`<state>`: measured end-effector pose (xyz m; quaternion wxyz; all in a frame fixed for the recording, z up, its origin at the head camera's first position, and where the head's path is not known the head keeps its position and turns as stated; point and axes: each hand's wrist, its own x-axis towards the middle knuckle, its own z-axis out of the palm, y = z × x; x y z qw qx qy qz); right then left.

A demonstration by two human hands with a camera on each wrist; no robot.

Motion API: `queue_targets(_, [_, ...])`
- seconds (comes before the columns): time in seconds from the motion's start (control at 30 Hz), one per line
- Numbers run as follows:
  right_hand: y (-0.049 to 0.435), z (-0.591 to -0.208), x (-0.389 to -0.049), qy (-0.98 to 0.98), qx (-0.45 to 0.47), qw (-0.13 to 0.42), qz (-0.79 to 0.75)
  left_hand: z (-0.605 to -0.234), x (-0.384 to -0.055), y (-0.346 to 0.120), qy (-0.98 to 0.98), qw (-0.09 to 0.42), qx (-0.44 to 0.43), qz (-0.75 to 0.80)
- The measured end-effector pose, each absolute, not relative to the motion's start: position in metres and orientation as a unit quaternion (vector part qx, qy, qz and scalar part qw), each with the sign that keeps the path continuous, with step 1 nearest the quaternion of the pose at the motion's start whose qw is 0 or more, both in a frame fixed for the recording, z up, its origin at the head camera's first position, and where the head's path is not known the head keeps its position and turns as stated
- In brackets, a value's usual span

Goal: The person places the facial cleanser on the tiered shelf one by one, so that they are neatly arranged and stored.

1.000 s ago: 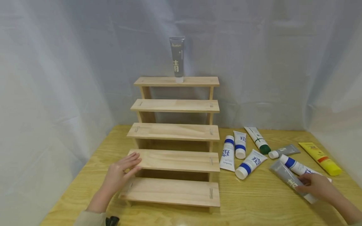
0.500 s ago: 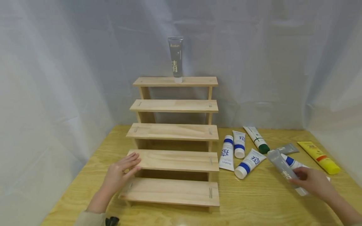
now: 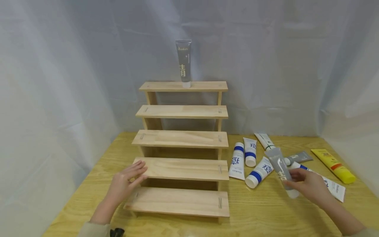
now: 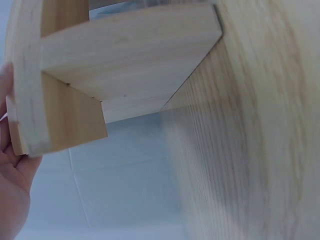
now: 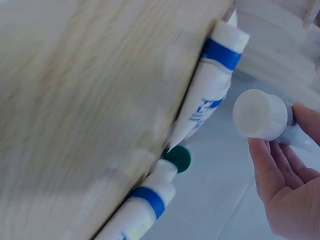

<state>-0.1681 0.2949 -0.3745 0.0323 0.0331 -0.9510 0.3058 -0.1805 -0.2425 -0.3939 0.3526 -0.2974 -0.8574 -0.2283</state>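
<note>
My left hand (image 3: 127, 181) holds the left end of the second step from the bottom of a wooden stepped rack (image 3: 180, 169), fingers on top and thumb at the front edge. In the left wrist view the left hand (image 4: 15, 185) shows beside the rack's pale side boards (image 4: 130, 55). My right hand (image 3: 311, 186) pinches a grey tube (image 3: 279, 166) with a white cap, raised and tilted cap-down in front of the loose tubes. The right wrist view shows its cap (image 5: 255, 115) close to the fingers of the right hand (image 5: 290, 195). Another grey tube (image 3: 184, 62) stands cap-down on the top step.
Right of the rack lie several white tubes with blue bands (image 3: 237, 161), a green-capped tube (image 3: 263, 140), a smaller grey tube (image 3: 300, 157) and a yellow tube (image 3: 333, 164). Pale sheeting (image 3: 266, 65) encloses the wooden table (image 3: 257, 214). A black object (image 3: 117, 232) sits at the front edge.
My right hand has lifted the grey tube and carried it left, turning it more upright, away from the white tube it lay beside. The left hand keeps its place on the rack.
</note>
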Motion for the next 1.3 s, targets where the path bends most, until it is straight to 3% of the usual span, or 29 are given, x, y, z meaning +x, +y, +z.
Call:
queue_targets(0.57, [0.239,-0.347,-0.175,-0.919,0.036,0.041,0.39,-0.394,-0.18,-0.241,-0.855,0.354,-0.304,-0.228])
queue_targets(0.83, [0.219,-0.338,-0.183,-0.9,0.077,0.08,0.422,-0.395,-0.182,-0.243,-0.856,0.353,-0.299,-0.23])
queue_targets(1.3, [0.179,-0.315,-0.205,-0.88,0.105,0.088,0.456,-0.395,-0.182,-0.243,-0.855,0.353,-0.303,-0.23])
